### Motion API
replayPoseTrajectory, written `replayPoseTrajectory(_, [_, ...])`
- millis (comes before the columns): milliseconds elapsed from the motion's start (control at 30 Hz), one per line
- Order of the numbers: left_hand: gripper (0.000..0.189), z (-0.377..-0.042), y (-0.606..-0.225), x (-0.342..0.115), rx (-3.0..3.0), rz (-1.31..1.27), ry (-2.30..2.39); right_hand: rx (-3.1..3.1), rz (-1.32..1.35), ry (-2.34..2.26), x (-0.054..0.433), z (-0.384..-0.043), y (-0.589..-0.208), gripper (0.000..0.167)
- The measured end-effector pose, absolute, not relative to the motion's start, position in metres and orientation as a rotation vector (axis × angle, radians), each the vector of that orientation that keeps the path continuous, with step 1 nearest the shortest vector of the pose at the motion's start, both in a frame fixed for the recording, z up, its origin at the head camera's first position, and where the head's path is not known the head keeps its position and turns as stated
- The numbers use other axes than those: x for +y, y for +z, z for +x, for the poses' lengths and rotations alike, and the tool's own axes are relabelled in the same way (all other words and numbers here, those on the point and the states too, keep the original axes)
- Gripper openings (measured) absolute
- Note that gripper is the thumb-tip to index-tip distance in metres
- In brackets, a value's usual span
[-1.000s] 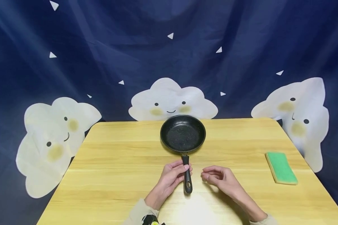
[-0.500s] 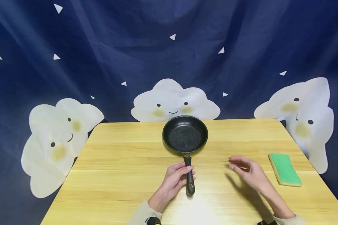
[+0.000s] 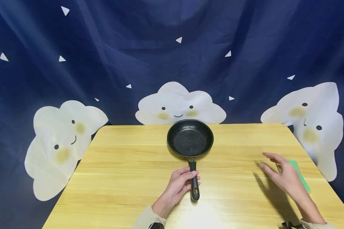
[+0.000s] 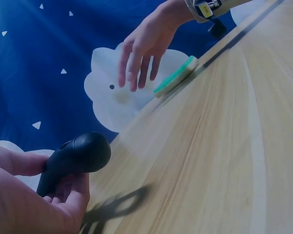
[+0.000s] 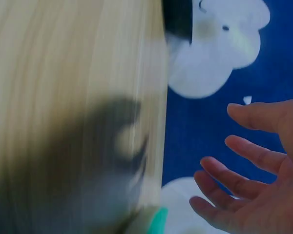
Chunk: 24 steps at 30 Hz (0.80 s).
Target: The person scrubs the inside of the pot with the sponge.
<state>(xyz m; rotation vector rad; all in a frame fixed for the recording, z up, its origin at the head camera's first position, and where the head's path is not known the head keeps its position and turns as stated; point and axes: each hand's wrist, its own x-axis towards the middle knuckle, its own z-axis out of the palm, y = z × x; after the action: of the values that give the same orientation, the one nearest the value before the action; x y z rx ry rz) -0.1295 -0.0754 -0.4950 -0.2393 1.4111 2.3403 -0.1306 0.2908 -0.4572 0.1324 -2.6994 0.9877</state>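
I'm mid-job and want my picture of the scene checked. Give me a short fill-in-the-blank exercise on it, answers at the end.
1. The left hand grips the black pan by its ____.
2. The right hand holds ____.
3. The top layer of the sponge is coloured ____.
4. The backdrop shows smiling white ____.

Missing words: handle; nothing; green; clouds.
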Motion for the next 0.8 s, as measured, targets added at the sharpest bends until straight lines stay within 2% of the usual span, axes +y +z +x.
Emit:
replayPoseTrajectory(267, [0.051, -0.129, -0.496, -0.075, 1.42, -0.235, 2.34, -2.747, 0.073, 0.792, 0.323, -0.137, -0.462, 0.052])
replayPoseTrajectory(467, [0.051, -0.129, -0.496, -0.076, 1.429, -0.236, 2.339, -2.9, 0.02, 0.693, 0.343, -0.145, -0.465, 0.064])
replayPoseTrajectory(800, [0.049, -0.129, -0.498, -0.074, 1.405, -0.244, 2.354, -3.1, -0.154, 0.671, 0.359, -0.142, -0.469, 0.075])
